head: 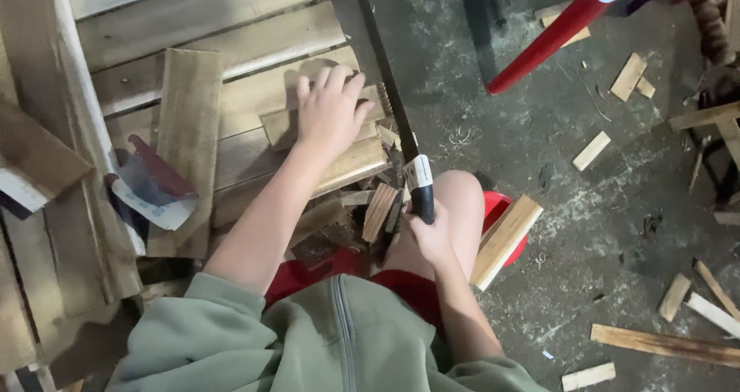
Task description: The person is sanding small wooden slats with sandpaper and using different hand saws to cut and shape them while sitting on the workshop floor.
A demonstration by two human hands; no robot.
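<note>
While the left hand lies flat with spread fingers, gripping nothing, on a short plank atop the wooden pallet, the right hand is clenched around the black handle of a saw. The saw blade runs along the plank's right end, touching it. Offcuts are piled just below the plank. A longer board lies left of the plank, and scraps lie scattered on the floor to its right.
</note>
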